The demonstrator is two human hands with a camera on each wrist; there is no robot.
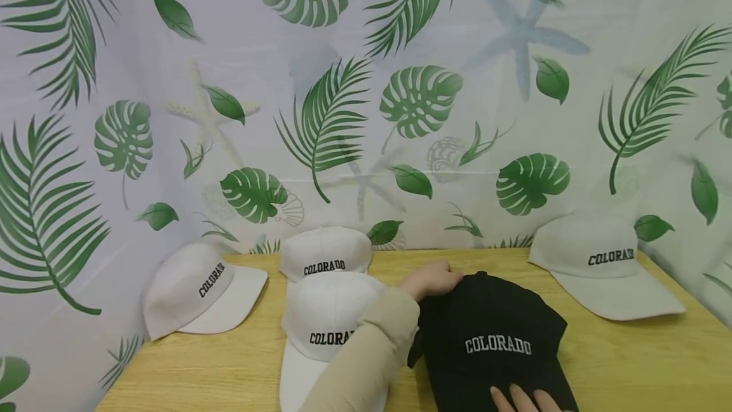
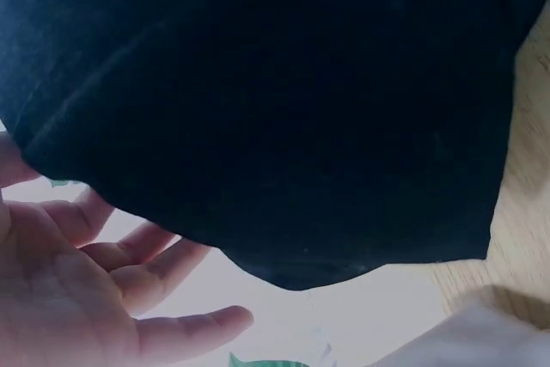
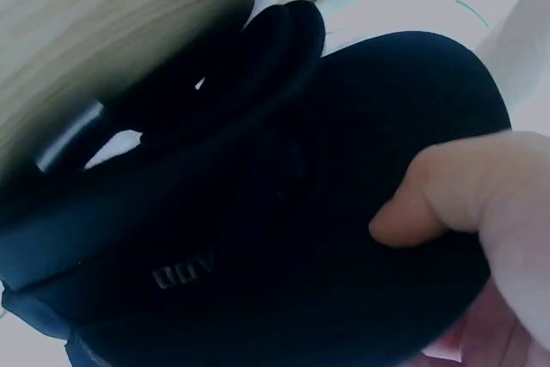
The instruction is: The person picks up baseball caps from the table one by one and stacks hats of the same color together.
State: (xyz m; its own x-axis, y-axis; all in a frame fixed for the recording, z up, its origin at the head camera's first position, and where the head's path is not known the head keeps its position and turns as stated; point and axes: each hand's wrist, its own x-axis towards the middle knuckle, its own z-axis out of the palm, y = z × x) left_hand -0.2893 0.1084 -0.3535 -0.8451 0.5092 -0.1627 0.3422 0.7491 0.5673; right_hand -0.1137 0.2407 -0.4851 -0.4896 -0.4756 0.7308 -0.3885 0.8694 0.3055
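Note:
A black cap [image 1: 486, 310] with COLORADO in white letters is tilted with its front toward the head camera and its brim low. My left hand [image 1: 434, 280] touches the upper left of its crown. The left wrist view has the dark cloth [image 2: 284, 118] filling the top, with my left hand [image 2: 94, 298] at its edge, palm showing and fingers spread, some tips hidden behind it. My right hand [image 1: 526, 399] is at the brim, its fingers underneath hidden in part. In the right wrist view my right hand [image 3: 490, 221] grips the brim [image 3: 404, 100], thumb on one face.
White COLORADO caps stand on the wooden table [image 1: 217, 367]: one at the left [image 1: 183, 291], one behind [image 1: 326, 250] another [image 1: 332, 310] in the middle, partly covered by my left sleeve [image 1: 366, 348], and one at the right [image 1: 595, 266]. A leaf-patterned cloth [image 1: 354, 208] hangs behind.

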